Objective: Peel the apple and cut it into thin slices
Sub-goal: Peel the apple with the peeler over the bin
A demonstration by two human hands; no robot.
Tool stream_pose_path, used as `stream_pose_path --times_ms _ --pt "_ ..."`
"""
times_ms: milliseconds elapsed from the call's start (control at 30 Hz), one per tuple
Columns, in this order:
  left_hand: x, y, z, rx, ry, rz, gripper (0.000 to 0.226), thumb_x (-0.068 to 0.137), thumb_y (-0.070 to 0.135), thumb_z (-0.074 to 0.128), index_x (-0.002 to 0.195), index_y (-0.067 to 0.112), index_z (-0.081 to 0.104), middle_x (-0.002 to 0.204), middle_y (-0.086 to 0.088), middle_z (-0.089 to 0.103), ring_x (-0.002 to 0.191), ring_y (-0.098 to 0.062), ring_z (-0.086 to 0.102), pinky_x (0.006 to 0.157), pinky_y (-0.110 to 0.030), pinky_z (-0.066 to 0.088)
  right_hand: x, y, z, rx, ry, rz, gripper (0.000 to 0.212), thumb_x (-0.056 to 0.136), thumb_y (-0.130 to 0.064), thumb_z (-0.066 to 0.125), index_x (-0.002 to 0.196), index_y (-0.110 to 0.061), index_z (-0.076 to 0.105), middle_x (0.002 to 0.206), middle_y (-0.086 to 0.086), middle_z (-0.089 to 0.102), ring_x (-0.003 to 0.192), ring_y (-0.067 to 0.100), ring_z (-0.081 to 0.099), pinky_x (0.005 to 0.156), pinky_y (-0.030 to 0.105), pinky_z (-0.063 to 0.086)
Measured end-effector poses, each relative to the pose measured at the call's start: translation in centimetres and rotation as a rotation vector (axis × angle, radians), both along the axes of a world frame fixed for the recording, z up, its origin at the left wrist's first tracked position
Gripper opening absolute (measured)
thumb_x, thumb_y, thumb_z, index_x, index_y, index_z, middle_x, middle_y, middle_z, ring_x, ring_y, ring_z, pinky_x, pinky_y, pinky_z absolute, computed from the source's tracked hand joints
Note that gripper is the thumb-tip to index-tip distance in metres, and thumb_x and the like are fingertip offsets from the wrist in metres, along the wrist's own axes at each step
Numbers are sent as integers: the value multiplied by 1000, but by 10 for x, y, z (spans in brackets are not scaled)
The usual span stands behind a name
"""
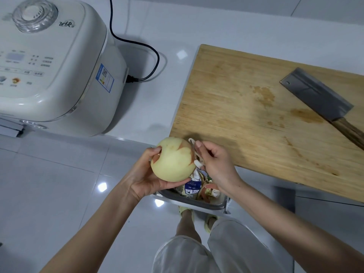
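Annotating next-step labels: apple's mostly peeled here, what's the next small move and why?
Probably draw the peeler across the red skin beside it. The apple, held in the left hand over the bin, is mostly bare, but red patches remain on its right side, where the right hand presses the peeler.

My left hand (144,174) lies palm up, curled round the apple (173,162) from below and from the left, one fingertip hooked over its top edge. My right hand (215,164) comes in from the right, back of the hand up, fingers bent round the white peeler (196,154) — forefinger stretched along it. Both forearms are bare, reaching forward from the lower corners and drawing together at the wrists.
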State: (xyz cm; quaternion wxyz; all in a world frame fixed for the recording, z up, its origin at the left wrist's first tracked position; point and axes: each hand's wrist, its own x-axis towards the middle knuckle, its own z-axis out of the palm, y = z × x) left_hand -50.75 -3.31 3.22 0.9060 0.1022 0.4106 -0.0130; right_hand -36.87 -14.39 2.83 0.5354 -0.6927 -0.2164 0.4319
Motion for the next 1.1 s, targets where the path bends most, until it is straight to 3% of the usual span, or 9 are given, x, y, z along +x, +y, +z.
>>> stream_pose_path --times_ms 100,200,267,400,467,567,667,833,1100 --pt "1 -4 -1 -24 24 34 70 39 19 93 104 4 71 111 -25 65 93 -44 65 73 -58 54 -2 -4 -1 98 -114 -17 34 97 -19 48 64 -14 57 52 -11 49 53 3 43 52 19 37" --pt "4 -5 -2 -48 75 77 63 62 34 82 115 8 63 107 -22 66 85 -40 66 74 -52 54 -2 -7 -7 125 -213 -11 34 97 -24 48 69 -7 57 56 8 50 54 20 46 52 38 42" --pt "4 -4 -1 -54 95 81 57 70 40 73 116 8 62 103 -21 67 81 -37 66 74 -49 54 0 -8 -12 118 -292 9 33 96 -29 48 72 -9 59 58 11 52 55 27 47 52 43 42" --pt "3 -4 2 -31 78 88 70 64 32 83 124 6 58 121 -23 62 105 -42 62 77 -59 53 6 -8 -12 136 -614 56 36 93 -36 45 75 -14 66 50 -1 53 44 11 44 42 31 36" --pt "4 -5 4 26 113 57 63 72 34 77 126 8 58 123 -22 61 108 -40 61 81 -58 53 8 -2 -7 175 -820 45 32 92 -32 47 76 -15 70 53 -6 58 47 5 46 48 23 37" --pt "9 -8 5 81 161 4 57 80 39 67 128 12 57 124 -18 62 110 -35 61 87 -54 52 8 8 -3 242 -1110 68 26 90 -26 52 77 -14 72 68 -4 69 60 14 61 60 27 46" --pt "11 -12 5 119 215 -15 53 80 41 67 125 14 59 115 -16 66 102 -32 65 84 -50 54 8 12 -2 254 -1270 107 27 90 -28 52 77 -15 72 68 -3 69 60 19 63 59 28 44" --pt "7 -12 4 127 260 -45 58 76 43 69 125 15 59 116 -15 66 101 -32 66 78 -47 56 8 13 -2 257 -1297 147 31 92 -29 50 76 -15 72 64 -3 68 58 19 63 57 29 45" --pt "-3 -7 7 60 245 -71 56 78 48 64 121 12 60 108 -17 66 87 -32 68 71 -46 59 13 1 -7 263 -1071 129 25 91 -23 53 81 -12 73 70 -3 71 61 16 65 61 30 51"
